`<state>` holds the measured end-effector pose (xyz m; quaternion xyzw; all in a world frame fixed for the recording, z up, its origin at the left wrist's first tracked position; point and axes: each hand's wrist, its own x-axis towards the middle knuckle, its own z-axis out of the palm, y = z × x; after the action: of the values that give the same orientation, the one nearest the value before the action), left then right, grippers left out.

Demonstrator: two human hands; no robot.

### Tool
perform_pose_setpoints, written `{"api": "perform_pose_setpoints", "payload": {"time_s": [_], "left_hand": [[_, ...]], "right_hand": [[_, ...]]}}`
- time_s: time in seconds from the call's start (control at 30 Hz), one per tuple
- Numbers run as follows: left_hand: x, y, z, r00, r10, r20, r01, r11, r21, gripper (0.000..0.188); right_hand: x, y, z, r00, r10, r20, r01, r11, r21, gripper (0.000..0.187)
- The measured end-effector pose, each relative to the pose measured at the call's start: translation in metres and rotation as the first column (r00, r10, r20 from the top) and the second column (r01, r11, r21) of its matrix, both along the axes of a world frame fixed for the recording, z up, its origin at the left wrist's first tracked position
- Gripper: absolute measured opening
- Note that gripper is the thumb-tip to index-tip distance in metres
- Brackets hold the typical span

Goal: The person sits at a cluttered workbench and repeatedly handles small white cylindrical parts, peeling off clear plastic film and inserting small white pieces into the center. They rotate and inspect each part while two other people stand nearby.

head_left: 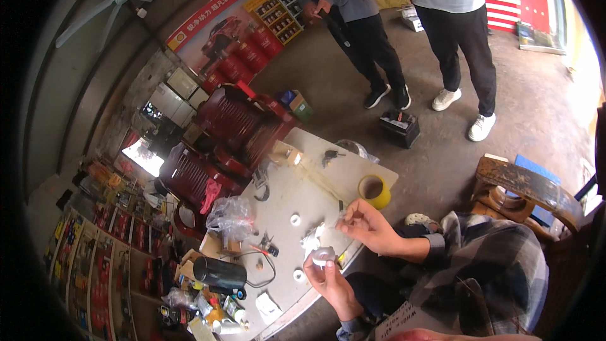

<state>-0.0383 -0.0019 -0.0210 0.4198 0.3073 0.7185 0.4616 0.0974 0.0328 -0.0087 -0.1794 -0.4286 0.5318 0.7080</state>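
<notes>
A long off-white surface point(285, 249) with a rounded edge stretches diagonally across the middle. Beyond it stand two people in dark trousers point(464, 44), and a boxy black battery point(400, 129) rests on the floor near their feet. Towards the left side of the surface are a crumpled clear plastic bag point(230, 218) and a smooth black cylinder point(219, 273). The seated person's right hand point(369, 227) is above the near edge, its fingertips drawn together; whether that grip has anything in it cannot be told. Lower down, the left hand point(332, 287) grasps a grey round piece point(324, 254) between thumb and fingers, beside the same edge. A hollow yellow roll point(374, 191) stands near the right hand. Smallest are two white round pieces, one farther in point(295, 220), the other near the left hand point(298, 275).
</notes>
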Motion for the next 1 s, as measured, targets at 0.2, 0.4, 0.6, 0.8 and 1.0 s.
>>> {"api": "perform_pose_setpoints", "payload": {"time_s": [0.2,0.4,0.6,0.8,1.0], "left_hand": [[-0.001,0.002,-0.005,1.0,0.011,-0.006,-0.011,1.0,-0.003,0.038],[0.0,0.001,-0.004,1.0,0.004,-0.006,-0.004,1.0,-0.005,0.039],[0.0,-0.001,-0.004,1.0,0.015,0.001,-0.015,1.0,-0.014,0.04],[0.001,-0.001,-0.001,1.0,0.0,-0.014,0.0,1.0,0.002,0.039],[-0.003,-0.003,-0.005,1.0,0.023,-0.011,-0.023,1.0,-0.018,0.038]], "right_hand": [[0.002,0.0,0.001,1.0,0.0,-0.008,0.0,1.0,-0.001,0.018],[0.003,0.0,-0.001,0.999,-0.023,0.037,0.023,1.0,0.003,0.018],[0.0,0.003,-0.008,0.997,-0.064,0.053,0.063,0.998,0.032,0.018],[0.0,0.002,-0.005,0.996,-0.076,0.044,0.073,0.995,0.066,0.018],[-0.003,0.002,-0.007,0.994,-0.053,0.095,0.046,0.996,0.074,0.019]]}}
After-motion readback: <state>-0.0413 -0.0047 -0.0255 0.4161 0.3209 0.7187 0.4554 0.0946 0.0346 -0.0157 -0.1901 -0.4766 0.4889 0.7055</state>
